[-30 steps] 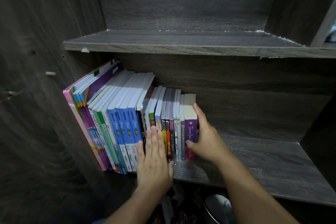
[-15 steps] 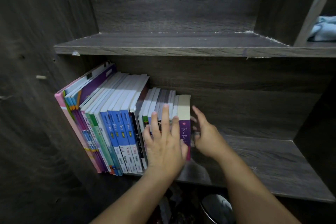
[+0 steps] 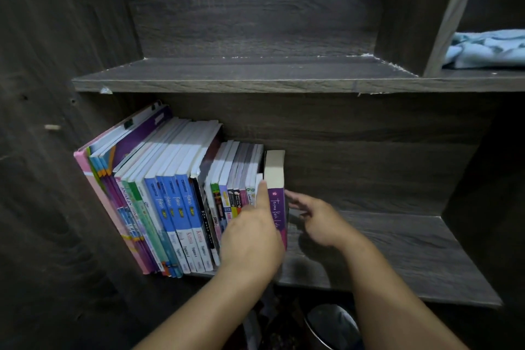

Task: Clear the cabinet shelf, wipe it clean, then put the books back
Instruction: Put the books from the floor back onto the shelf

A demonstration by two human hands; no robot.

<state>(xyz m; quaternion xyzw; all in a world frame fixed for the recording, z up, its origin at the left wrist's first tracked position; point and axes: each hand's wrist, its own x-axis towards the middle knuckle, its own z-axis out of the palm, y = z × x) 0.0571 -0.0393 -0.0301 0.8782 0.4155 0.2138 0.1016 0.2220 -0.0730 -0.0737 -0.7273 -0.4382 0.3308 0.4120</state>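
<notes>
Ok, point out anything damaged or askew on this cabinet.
The upper shelf is chipped: white flakes at its front left corner and along its right rear edge. A bare dowel peg sticks out of the left wall. The purple book stands slightly apart from the row.

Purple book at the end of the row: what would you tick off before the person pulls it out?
1. Purple book stands upright at the row's right end: ok.
2. Left hand has one finger in the gap beside that book: ok.
3. Left hand actually gripping the book: cannot tell.
4. Right hand holding the book's other side: not ok. Its fingers are straight and grip nothing.
5. Neighbouring books propped, leaning towards the cabinet wall: ok.
6. Cloth for wiping, lying up on the right: ok.
</notes>
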